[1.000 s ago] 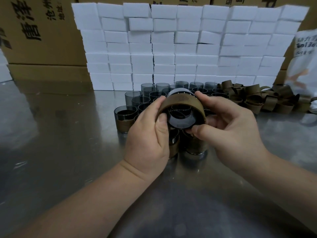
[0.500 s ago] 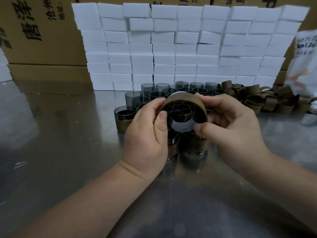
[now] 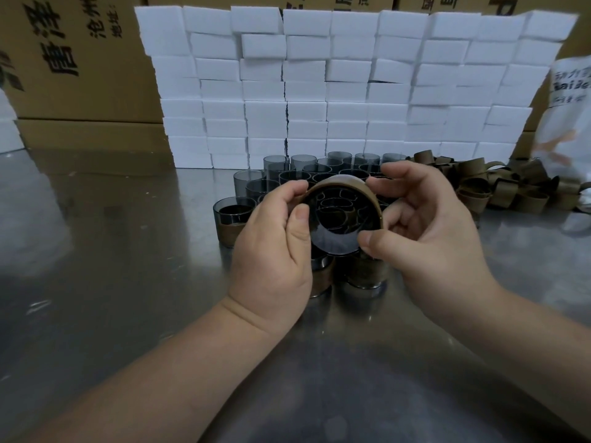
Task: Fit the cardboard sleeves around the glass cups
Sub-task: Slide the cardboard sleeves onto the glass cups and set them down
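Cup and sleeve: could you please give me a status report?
Left hand and right hand both grip the cup. Sleeve around it. Nothing in the way.

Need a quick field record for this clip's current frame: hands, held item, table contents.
held item: glass cup, tipped on its side, cardboard sleeve around it
left hand: grips the cup's left side
right hand: grips the cup's right side
table: metal; bare cups and sleeved cups behind the hands, loose sleeves at right
backdrop: stacked white blocks, cartons
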Available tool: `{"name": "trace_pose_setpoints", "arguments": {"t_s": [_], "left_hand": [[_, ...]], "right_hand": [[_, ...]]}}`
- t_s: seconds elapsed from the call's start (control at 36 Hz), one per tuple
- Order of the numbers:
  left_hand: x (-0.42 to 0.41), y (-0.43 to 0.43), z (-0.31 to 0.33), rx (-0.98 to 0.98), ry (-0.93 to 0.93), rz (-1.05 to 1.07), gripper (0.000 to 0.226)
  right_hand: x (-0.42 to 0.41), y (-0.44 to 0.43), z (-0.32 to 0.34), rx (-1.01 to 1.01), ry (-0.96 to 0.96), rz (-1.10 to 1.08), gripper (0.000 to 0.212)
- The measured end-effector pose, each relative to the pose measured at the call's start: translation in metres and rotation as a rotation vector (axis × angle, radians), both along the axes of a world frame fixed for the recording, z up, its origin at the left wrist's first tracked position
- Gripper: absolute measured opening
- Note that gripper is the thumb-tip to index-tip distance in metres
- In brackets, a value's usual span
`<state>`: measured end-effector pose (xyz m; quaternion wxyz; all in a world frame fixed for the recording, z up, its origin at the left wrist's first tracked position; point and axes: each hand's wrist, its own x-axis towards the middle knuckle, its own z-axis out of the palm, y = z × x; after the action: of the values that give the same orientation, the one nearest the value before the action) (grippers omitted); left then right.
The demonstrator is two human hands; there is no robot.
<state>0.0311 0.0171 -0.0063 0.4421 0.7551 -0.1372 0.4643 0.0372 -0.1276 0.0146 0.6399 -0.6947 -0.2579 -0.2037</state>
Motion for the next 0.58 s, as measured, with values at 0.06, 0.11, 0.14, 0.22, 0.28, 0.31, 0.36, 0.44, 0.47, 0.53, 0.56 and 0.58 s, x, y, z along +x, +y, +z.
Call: {"name": "trace_pose_setpoints", "arguments": {"t_s": [0.06,0.11,0.14,0.22,0.28,0.31,0.36,0.44,0.47,0.53,0.56,0.58], "left_hand": [[0.001,0.000,-0.001,-0.011,-0.001,0.002,0.042],[0.002,0.001,-0.002,-0.024,-0.001,0.001,0.039],[0.003,0.001,-0.002,-0.029,-0.007,0.005,0.038],[0.004,0.002,-0.003,-0.073,-0.004,0.007,0.035],[0.005,0.003,-0.004,-0.098,0.000,-0.004,0.038],[0.005,0.004,-0.005,-0.104,-0.003,-0.020,0.041],[0.006,0.005,-0.005,-0.115,-0.025,-0.061,0.045],[0.009,0.007,-0.009,-0.153,-0.070,-0.134,0.041],[0.010,0.008,-0.009,-0.177,-0.071,-0.164,0.044],[0.010,0.007,-0.010,-0.201,-0.058,-0.197,0.051],[0.009,0.007,-0.010,-0.190,-0.053,-0.202,0.055],[0.009,0.007,-0.010,-0.172,-0.046,-0.207,0.059]], "right_hand": [[0.001,0.001,0.000,-0.003,0.010,0.015,0.056],[0.002,0.002,-0.001,-0.024,0.030,0.021,0.061],[0.002,0.002,-0.001,-0.042,0.045,0.012,0.063],[0.003,0.002,-0.002,-0.105,0.104,-0.025,0.069],[0.004,0.002,-0.001,-0.131,0.143,0.010,0.076],[0.003,0.002,0.001,-0.132,0.158,0.048,0.074],[0.001,0.002,0.003,-0.129,0.162,0.107,0.055],[-0.001,0.002,0.001,-0.095,0.160,0.140,0.039],[0.000,0.001,0.000,-0.081,0.156,0.144,0.040],[0.000,0.000,-0.001,-0.052,0.152,0.157,0.052],[0.000,0.000,0.000,-0.041,0.148,0.165,0.060],[0.000,0.000,0.000,-0.036,0.141,0.169,0.065]]}}
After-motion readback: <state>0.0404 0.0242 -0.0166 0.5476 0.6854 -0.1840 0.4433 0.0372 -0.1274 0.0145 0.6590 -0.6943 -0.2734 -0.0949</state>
